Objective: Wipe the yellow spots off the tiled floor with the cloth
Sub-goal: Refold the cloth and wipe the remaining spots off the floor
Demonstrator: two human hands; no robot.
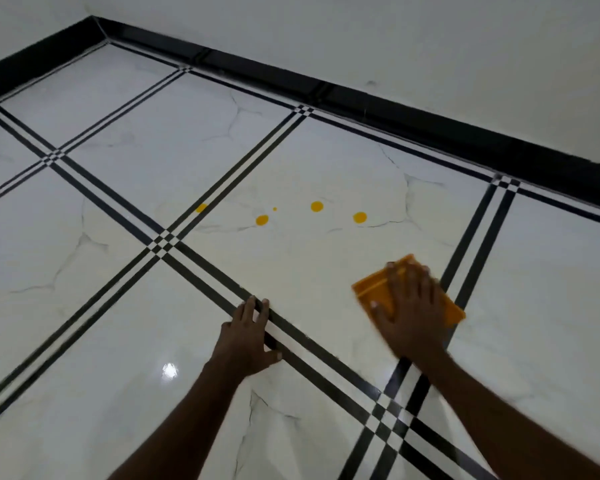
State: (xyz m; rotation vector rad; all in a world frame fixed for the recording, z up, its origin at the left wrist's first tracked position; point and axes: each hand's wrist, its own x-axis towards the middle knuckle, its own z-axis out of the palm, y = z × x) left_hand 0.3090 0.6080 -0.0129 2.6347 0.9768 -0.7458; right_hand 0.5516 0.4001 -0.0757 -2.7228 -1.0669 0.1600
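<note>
While the right hand (411, 306) lies flat on the orange cloth (371, 289), fingers (392, 275) spread and pressing it to the tiled floor (118, 341), nothing is gripped; the open palm looks meant to spread pressure over the whole folded pad so it slides rather than bunches. The cloth sits in the near right part of a white marble-look tile, just beside the double black stripe (471, 244) that borders it. The left hand (248, 339) is planted on the floor across another black stripe, fingers apart and holding nothing, probably as a prop for a person leaning forward. The yellow spots (316, 206) are not yet touched: four sizeable drops and one tiny speck in a loose row farther out on the same tile, the leftmost on the striped border, all well apart from the cloth. A black skirting (361, 98) runs along the white wall beyond. The wipe likely needs a forward push, then a sweep leftward.
</note>
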